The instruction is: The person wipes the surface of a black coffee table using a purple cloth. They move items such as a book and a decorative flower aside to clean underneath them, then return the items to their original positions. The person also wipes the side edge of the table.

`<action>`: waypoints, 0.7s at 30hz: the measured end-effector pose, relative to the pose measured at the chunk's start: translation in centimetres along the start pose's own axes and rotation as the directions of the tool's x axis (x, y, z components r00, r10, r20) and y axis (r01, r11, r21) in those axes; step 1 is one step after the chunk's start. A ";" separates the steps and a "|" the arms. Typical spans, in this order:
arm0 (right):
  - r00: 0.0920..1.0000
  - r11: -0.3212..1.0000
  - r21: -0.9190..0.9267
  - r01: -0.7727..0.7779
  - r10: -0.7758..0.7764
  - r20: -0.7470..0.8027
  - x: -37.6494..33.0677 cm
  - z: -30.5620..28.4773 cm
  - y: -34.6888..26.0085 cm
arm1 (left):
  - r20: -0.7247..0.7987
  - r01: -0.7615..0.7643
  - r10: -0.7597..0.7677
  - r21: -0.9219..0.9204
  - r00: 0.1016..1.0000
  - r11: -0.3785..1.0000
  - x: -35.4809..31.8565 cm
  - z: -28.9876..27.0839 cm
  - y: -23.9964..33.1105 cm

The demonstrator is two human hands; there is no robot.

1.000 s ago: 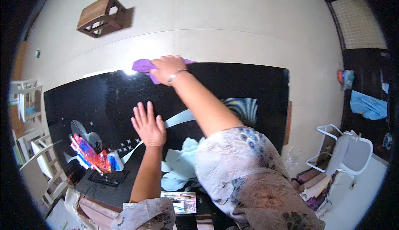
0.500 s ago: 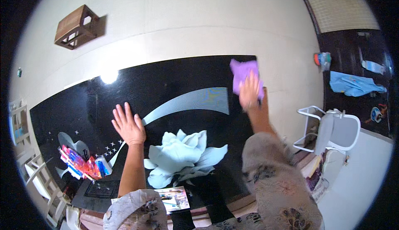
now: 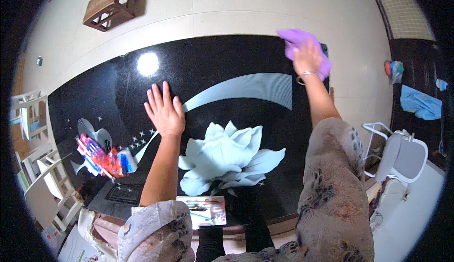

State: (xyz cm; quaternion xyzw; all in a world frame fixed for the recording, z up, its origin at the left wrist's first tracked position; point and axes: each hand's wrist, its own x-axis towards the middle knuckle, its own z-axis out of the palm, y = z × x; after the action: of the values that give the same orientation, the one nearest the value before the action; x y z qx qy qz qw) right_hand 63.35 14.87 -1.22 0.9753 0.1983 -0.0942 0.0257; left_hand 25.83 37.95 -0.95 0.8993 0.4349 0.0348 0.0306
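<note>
A black glossy table (image 3: 213, 56) printed with a pale blue flower (image 3: 224, 153) and a curved striped band spreads out in front of me. My left hand (image 3: 165, 113) lies flat on it, fingers spread, beside the thin end of the band. At the far right corner my right hand (image 3: 307, 59) presses a crumpled purple cloth (image 3: 294, 37) onto the surface. Its fingers are slightly blurred, and a bracelet circles that wrist. The cloth sticks out beyond the fingers and along the outer side of the hand.
A bundle of colourful packets (image 3: 99, 155) sits on the table's left part. A flat picture-covered box (image 3: 213, 210) with pen-like items lies at the near edge. Beyond the table stands a wooden stool (image 3: 106, 4); a grey-white chair (image 3: 406, 158) is at right, white chairs (image 3: 54, 177) at left.
My right hand and the purple cloth have moved farther out toward the table's far right corner. The whole view has shifted; my left hand still rests at the same spot by the band.
</note>
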 end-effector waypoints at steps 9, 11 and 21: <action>0.770 0.753 0.188 0.630 -0.638 -0.027 -19.0 0.0 -20.3 | -0.158 -0.090 0.047 -0.280 0.986 0.956 -0.1 1.4 -2.3; 0.713 0.690 0.229 0.687 -0.701 -0.026 -23.5 1.2 -17.8 | -0.114 -0.113 0.080 -0.322 0.990 0.940 0.1 1.7 -2.7; 0.726 0.747 0.192 0.637 -0.665 0.177 -31.6 0.4 -11.4 | -0.068 -0.111 0.095 -0.309 0.993 0.945 -5.8 -0.9 -11.4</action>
State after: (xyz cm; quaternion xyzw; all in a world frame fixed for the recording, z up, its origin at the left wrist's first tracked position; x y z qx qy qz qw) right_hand 30.26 13.23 4.33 0.8250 0.5175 -0.2229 -0.0436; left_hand 13.31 40.48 -1.27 0.9034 0.3771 0.1280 0.1590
